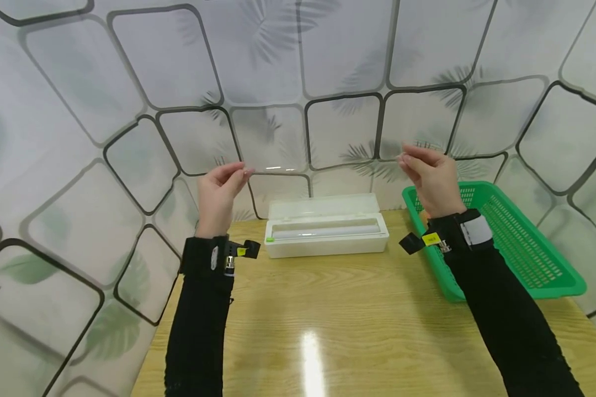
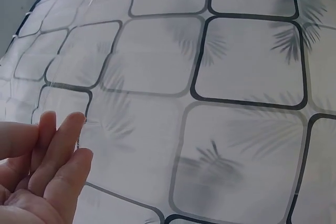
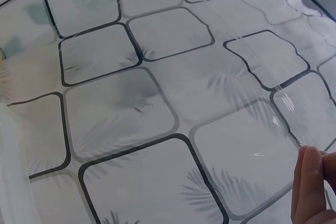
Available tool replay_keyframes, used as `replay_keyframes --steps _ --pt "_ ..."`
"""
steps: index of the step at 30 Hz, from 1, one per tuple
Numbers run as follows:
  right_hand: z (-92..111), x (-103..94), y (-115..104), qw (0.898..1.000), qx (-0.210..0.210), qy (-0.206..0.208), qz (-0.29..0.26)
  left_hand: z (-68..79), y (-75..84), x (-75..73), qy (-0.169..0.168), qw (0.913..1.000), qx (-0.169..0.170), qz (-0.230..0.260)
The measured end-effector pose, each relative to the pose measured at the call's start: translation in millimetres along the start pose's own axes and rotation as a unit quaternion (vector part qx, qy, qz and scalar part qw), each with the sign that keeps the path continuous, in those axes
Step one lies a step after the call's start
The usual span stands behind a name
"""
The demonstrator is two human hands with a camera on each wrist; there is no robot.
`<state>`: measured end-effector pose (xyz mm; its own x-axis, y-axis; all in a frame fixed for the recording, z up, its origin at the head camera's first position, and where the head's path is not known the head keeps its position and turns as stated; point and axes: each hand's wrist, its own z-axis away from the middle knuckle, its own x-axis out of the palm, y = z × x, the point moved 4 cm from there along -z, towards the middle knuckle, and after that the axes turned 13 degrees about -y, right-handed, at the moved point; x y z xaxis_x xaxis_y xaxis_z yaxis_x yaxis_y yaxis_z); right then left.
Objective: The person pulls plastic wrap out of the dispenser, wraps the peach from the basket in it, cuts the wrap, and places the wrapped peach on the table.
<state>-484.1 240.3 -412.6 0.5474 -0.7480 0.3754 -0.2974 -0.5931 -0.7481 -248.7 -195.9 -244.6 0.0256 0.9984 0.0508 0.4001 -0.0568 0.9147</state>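
Note:
A sheet of clear cling film [image 1: 274, 167] stretches between both hands, visible mostly by its glints. The left hand [image 1: 218, 198] pinches one edge between thumb and fingers. At the other end, the right hand [image 1: 434, 182] pinches the film [image 3: 286, 100], as the right wrist view also shows. Below and between the hands, a white cling film dispenser [image 1: 328, 249] stands on the table with its lid [image 1: 324, 206] raised. A pale roll [image 1: 328, 231] lies inside it. How far the sheet reaches is hard to make out.
A green plastic basket [image 1: 519, 242] stands to the right, partly behind the right forearm. Something orange [image 1: 424, 216] shows inside it. The wooden table [image 1: 298, 309] meets a patterned curtain [image 1: 342, 49] at the back and left.

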Motion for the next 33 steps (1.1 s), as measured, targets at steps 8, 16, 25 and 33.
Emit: replay_keyframes --steps 8,16,25,33 --pt "70.8 214.7 -114.5 0.942 0.020 -0.009 0.334 32.3 6.1 -0.5 -0.014 0.9765 0.036 -0.212" --pt "90.7 243.2 -129.3 0.834 -0.058 0.025 0.548 54.7 11.7 5.0 -0.007 0.9359 0.082 -0.342" --pt "115.6 243.3 -134.4 0.790 -0.156 -0.009 0.593 79.0 13.9 10.6 -0.029 0.8867 0.176 -0.426" --pt "140.4 230.8 -121.0 0.784 -0.104 -0.154 0.592 112.7 -5.1 13.1 -0.159 0.8686 0.147 -0.446"
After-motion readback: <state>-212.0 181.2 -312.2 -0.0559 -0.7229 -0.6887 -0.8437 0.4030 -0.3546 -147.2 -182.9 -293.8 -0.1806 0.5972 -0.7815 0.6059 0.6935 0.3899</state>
